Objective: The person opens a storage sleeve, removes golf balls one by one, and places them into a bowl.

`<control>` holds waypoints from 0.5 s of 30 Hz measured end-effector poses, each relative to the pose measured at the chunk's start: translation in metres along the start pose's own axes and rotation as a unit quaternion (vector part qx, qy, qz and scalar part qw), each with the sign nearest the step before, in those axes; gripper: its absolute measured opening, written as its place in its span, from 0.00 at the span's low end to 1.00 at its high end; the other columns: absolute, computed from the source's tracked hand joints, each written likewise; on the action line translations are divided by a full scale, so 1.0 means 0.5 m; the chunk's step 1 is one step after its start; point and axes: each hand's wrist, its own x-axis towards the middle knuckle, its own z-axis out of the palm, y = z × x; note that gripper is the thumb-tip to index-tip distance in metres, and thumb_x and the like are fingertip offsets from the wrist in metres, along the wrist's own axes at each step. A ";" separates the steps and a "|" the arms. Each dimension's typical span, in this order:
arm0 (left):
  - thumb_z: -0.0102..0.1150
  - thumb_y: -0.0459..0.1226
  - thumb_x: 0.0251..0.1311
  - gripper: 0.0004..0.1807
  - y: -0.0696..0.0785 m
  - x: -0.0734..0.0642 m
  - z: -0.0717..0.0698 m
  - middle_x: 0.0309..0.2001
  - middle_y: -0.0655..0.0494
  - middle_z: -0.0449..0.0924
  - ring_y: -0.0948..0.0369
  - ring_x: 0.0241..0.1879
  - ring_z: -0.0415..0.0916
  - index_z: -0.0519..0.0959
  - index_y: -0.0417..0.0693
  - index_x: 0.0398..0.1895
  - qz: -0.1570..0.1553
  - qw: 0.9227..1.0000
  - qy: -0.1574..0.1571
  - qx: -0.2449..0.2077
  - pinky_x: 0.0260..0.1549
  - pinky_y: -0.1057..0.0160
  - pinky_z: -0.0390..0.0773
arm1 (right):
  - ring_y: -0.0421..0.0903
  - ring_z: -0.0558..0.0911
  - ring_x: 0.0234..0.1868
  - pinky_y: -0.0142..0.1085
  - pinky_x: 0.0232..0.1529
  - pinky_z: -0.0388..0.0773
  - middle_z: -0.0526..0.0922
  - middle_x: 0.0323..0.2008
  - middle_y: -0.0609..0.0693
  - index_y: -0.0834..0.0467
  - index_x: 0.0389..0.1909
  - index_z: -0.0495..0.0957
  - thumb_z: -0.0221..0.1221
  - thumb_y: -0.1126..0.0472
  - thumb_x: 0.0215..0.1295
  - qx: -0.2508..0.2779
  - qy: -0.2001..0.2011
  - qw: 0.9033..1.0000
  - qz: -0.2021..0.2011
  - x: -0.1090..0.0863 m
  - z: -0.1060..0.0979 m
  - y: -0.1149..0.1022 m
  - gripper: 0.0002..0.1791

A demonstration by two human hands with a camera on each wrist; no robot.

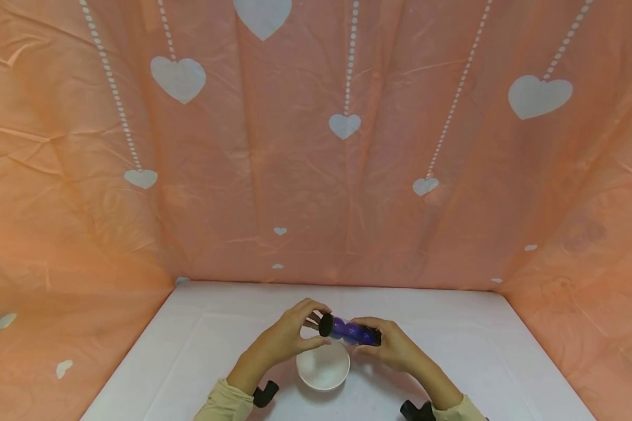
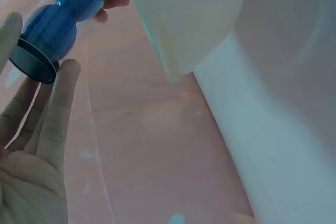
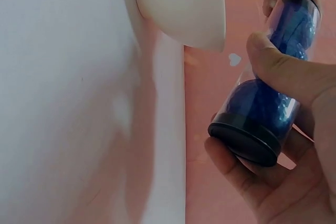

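A clear plastic tube (image 1: 351, 331) with black end caps holds several shiny blue-purple balls. It is tilted in the air over the far side of a white bowl (image 1: 323, 369). My right hand (image 1: 392, 346) grips the tube near its right end, its thumb laid along the clear wall (image 3: 286, 74). At the other end, the thumb and fingertips of my left hand (image 1: 284, 334) are around the black cap (image 2: 34, 62). The left palm stays apart from the tube. In the right wrist view, the near cap (image 3: 244, 142) faces the camera.
The bowl stands on a white tabletop (image 1: 216, 333), just below both hands. Orange sheeting with white hearts (image 1: 305, 193) rises behind the table and along both sides. Black wrist mounts (image 1: 265, 394) sit by the sleeves.
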 end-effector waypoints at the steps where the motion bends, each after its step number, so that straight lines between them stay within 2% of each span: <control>1: 0.80 0.38 0.62 0.29 -0.001 0.001 0.001 0.56 0.53 0.80 0.60 0.49 0.84 0.76 0.44 0.63 -0.001 1.000 0.004 0.003 0.53 0.65 0.87 | 0.45 0.85 0.57 0.44 0.61 0.84 0.88 0.58 0.51 0.51 0.63 0.85 0.76 0.51 0.65 0.000 0.000 1.000 -0.002 0.000 0.001 0.000 0.26; 8: 0.81 0.36 0.59 0.28 -0.008 0.006 0.007 0.52 0.52 0.78 0.60 0.44 0.81 0.76 0.41 0.58 0.011 1.000 0.019 -0.008 0.43 0.67 0.88 | 0.45 0.84 0.58 0.44 0.62 0.84 0.88 0.58 0.51 0.52 0.62 0.85 0.76 0.53 0.65 0.001 0.001 1.000 -0.012 0.000 0.006 0.004 0.26; 15: 0.83 0.35 0.57 0.28 -0.018 0.008 0.008 0.50 0.51 0.78 0.58 0.43 0.81 0.74 0.44 0.54 0.006 0.999 0.015 -0.037 0.40 0.64 0.88 | 0.46 0.84 0.59 0.45 0.63 0.83 0.88 0.59 0.51 0.52 0.62 0.85 0.77 0.51 0.64 0.006 -0.005 1.000 -0.003 0.000 0.006 0.006 0.27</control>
